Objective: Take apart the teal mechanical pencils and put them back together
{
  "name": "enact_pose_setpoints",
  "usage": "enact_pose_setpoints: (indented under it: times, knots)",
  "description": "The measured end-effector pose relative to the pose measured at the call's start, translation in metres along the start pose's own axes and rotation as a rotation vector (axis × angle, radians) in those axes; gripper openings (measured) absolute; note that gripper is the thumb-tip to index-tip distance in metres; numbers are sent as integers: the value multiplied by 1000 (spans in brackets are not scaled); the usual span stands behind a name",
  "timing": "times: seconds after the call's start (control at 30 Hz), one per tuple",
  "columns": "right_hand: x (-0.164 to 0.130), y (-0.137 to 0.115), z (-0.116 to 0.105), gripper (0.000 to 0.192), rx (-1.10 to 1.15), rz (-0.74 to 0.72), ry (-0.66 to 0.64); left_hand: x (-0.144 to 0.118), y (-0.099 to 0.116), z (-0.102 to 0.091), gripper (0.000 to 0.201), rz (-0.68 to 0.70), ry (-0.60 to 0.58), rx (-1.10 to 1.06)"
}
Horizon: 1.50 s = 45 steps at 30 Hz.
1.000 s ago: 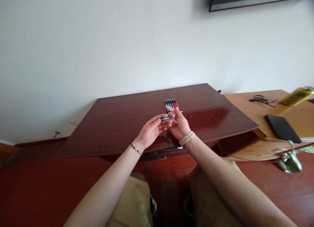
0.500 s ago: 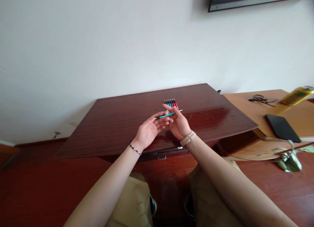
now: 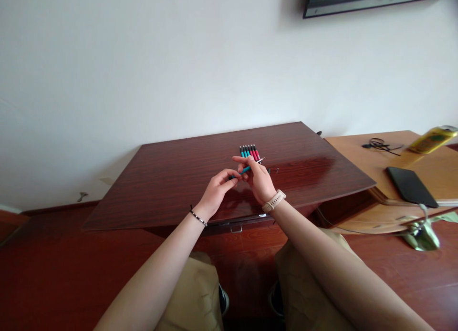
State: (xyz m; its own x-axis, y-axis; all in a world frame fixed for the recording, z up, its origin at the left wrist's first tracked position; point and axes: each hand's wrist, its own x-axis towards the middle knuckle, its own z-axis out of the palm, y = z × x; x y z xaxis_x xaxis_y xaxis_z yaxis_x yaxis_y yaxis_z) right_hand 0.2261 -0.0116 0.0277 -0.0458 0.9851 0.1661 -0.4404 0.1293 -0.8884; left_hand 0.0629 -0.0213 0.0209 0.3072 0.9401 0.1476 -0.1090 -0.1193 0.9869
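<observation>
Over the dark wooden table, a teal pen (image 3: 245, 170) is held between my two hands. My left hand (image 3: 216, 190) is closed, its thumb and fingers pinching the pen's dark lower-left end. My right hand (image 3: 260, 182) grips the teal barrel, and a pale pointed tip sticks out past its fingers to the upper right. Just beyond the hands lies a row of several pens (image 3: 249, 151) with black ends, teal on the left and red-pink on the right; my right hand hides their near ends. Small dark bits (image 3: 276, 170) lie right of that hand.
The dark table (image 3: 171, 178) stands against a white wall. To its right, a lighter wooden desk (image 3: 361, 145) bears a black flat device (image 3: 411, 186), a coiled black cable (image 3: 379, 145) and a tilted yellow can (image 3: 432, 140). A screen (image 3: 375, 1) hangs above.
My left hand has turned over and its fingers have closed on the pen's lower end. The pen now slants more steeply, and its pale tip shows more past my right hand.
</observation>
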Motion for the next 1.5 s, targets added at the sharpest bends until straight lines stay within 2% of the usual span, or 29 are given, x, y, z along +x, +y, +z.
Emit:
enact_pose_setpoints:
  times: [0.07,0.13,0.4,0.53,0.67,0.83,0.93,1.0,1.07,1.17,1.3,1.5]
  knots:
    - [1,2,-1,50,-21,-10,10,1,0,0,12,50,29,115]
    - [1,3,-2,47,-24,-26,-2,3,-1,1,11,66,46,136]
    - [-4,-2,-2,52,-71,-7,-146,5,-12,5,26,82,32,29]
    - [-3,-5,-3,53,-64,7,-159,4,-12,5,34,97,20,-15]
    - [2,-11,-13,48,-40,-56,-98,2,-3,2,25,83,-8,58]
    - [15,-21,-43,32,-166,-162,117,-3,8,-3,23,54,3,112]
    - [21,-26,-65,30,-299,-232,220,-5,10,-8,24,57,7,151]
    - [22,-29,-80,30,-441,-291,237,-5,9,-13,25,66,11,176]
    - [21,-32,-93,30,-672,-364,194,-5,7,-17,25,76,6,193]
    - [18,-30,-106,30,-1073,-416,51,-6,1,-22,26,77,-10,223]
    - [11,-19,-112,32,-1402,-382,-71,-6,-5,-26,26,66,-45,285]
    - [9,-4,-107,35,-1571,-316,-108,-6,-6,-22,25,64,-85,323]
